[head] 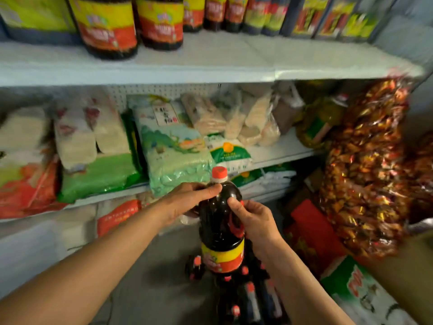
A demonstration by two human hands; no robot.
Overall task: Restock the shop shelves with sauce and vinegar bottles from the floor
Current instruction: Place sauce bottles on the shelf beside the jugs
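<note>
I hold a large dark sauce bottle (216, 221) upright in mid-air, with a red cap, a red handle and a yellow-and-red label. My left hand (187, 199) grips its shoulder from the left. My right hand (254, 220) grips the red handle side, thumb on the dark shoulder. Below it, several more dark bottles with red caps (243, 299) stand on the floor. Matching bottles (107, 26) line the upper shelf (210, 64), which has a bare stretch to their right.
The middle shelf (281, 148) carries bags of rice and noodles. A big bag of wrapped sweets (370, 170) hangs at the right. Red and green boxes (328, 259) crowd the floor at the right. Grey floor (145, 277) lies left of the bottles.
</note>
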